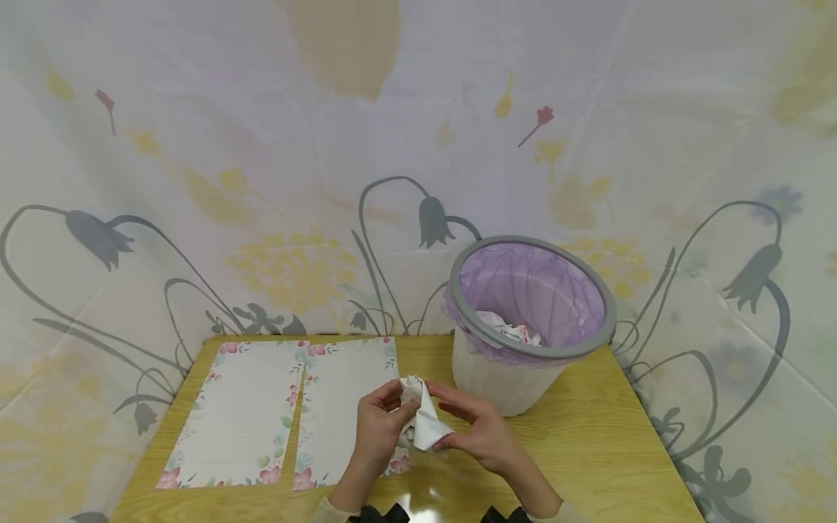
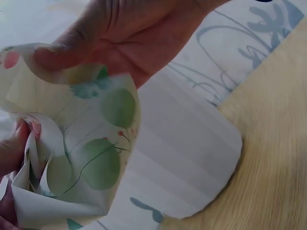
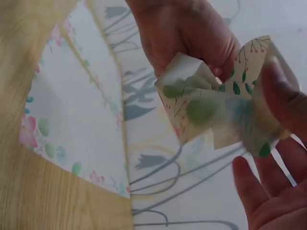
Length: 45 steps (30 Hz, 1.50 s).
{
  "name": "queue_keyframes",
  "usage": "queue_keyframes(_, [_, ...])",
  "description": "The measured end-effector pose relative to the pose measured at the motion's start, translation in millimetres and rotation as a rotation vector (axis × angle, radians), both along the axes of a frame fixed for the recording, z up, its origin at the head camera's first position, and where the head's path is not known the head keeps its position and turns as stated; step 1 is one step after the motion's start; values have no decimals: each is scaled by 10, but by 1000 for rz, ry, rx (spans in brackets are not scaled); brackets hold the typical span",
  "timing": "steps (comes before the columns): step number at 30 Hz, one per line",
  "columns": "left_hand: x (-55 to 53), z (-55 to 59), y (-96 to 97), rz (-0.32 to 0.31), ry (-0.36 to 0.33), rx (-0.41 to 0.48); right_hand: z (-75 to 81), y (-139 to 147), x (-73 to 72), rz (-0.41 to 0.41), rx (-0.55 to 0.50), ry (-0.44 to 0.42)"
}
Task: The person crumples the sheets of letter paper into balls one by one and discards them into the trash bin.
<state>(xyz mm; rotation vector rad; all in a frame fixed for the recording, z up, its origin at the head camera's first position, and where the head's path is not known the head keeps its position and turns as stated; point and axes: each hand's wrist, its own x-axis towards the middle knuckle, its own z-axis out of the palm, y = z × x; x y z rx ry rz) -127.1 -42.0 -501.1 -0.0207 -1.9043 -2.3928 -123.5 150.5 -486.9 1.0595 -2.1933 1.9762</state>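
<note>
A partly crumpled sheet of floral-bordered paper (image 1: 426,423) is held between both hands above the table, in front of the bin. My left hand (image 1: 381,427) grips its bunched part, thumb on the near side; in the left wrist view those fingers (image 2: 10,153) press into the folds. On the other side, my right hand (image 1: 482,430) pinches a looser flap. Its thumb (image 3: 283,96) lies on the paper in the right wrist view, the other fingers spread below. Green leaves and red berries show on the creased paper (image 2: 98,163).
Two flat floral-bordered sheets, a left one (image 1: 229,414) and a right one (image 1: 343,407), lie on the wooden table (image 1: 588,450). At the right stands a white bin (image 1: 497,378) with a purple liner (image 1: 523,276), crumpled paper (image 1: 510,330) inside. A patterned cloth (image 1: 261,145) hangs behind.
</note>
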Motion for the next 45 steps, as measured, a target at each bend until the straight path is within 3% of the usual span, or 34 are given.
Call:
queue_keyframes(6, [48, -31, 33, -61, 25, -56, 1, -32, -8, -132, 42, 38])
queue_keyframes(12, [99, -16, 48, -78, 55, -159, 9, -26, -19, -196, 118, 163])
queue_keyframes(16, [117, 20, 2, -198, 117, -241, 21, -15, -31, -240, 132, 136])
queue_keyframes(20, [136, 22, -70, -349, 144, -240, 27, -22, -36, -279, 142, 90])
queue_keyframes(24, [146, 5, -101, -413, 147, -230, 89, -63, -7, -300, 167, 90])
queue_keyframes(30, [149, -12, -70, -368, 207, -310, 265, -151, 99, -352, 124, 40])
queue_keyframes(38, [166, -44, -32, -300, 270, -323, 227, -186, 144, -414, 71, 63])
queue_keyframes(42, [158, -52, -44, -285, 260, -295, 126, -146, 84, -371, 65, 88])
queue_keyframes(45, [145, -78, -56, -267, 237, -278, 27, -89, 19, -298, 80, 53])
